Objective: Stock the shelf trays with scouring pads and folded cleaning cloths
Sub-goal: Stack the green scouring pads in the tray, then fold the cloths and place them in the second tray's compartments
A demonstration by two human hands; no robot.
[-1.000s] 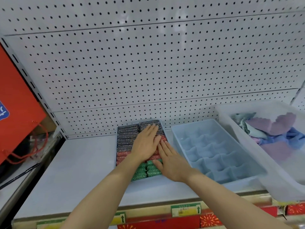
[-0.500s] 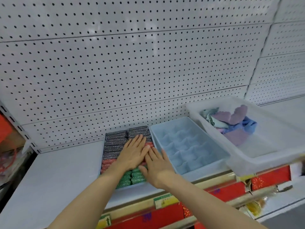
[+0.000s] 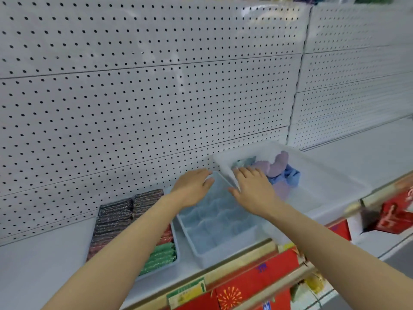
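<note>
A tray of scouring pads [image 3: 116,220], black, red and green in rows, sits on the white shelf at the left. To its right stands a pale blue divided tray [image 3: 214,229] with bare compartments. A clear plastic bin [image 3: 321,186] further right holds purple, blue and greenish cleaning cloths [image 3: 279,168]. My left hand [image 3: 192,186] hovers open over the far end of the blue tray, holding nothing. Across the bin's left rim, my right hand [image 3: 252,186] reaches with fingers straight, its fingertips at the cloths.
A white pegboard wall [image 3: 145,97] rises behind the shelf. The shelf edge [image 3: 223,274] carries price labels, and red packaged goods [image 3: 257,285] sit below it. More white shelf [image 3: 368,153] stretches to the right.
Both hands have left the scouring pads and moved right, the left over the blue tray and the right into the clear bin. The view has swung right.
</note>
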